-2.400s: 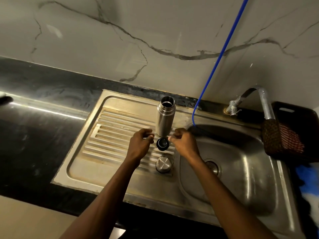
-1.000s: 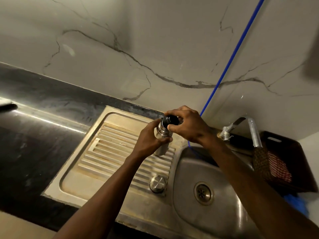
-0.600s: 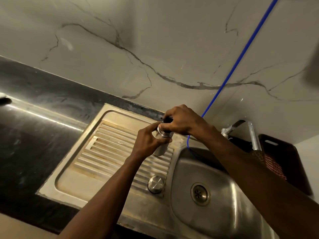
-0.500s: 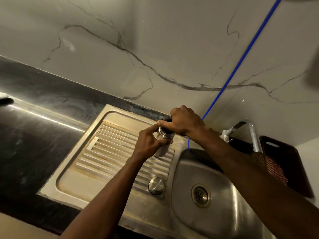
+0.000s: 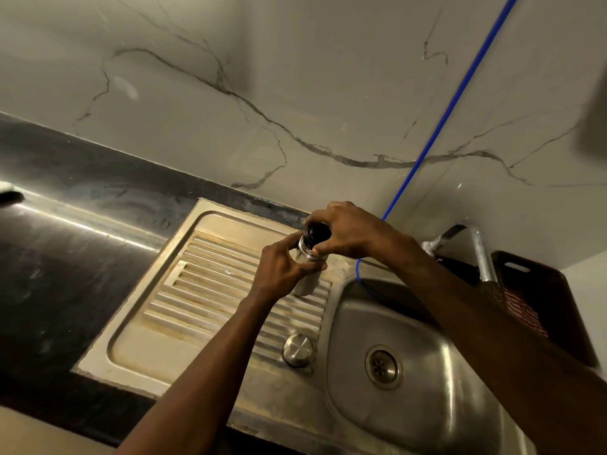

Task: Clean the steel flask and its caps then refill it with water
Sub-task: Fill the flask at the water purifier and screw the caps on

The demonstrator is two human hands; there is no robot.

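Steel flask (image 5: 305, 284): rigid, slick; my left hand (image 5: 282, 270) grips its body, right hand (image 5: 348, 231) pinches black inner cap (image 5: 317, 232).

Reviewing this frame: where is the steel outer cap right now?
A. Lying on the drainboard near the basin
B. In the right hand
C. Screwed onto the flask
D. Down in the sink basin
A: the steel cap lies on the drainboard beside the basin, apart from both hands; the left hand holds the flask and the right hand grips the black cap at its mouth.
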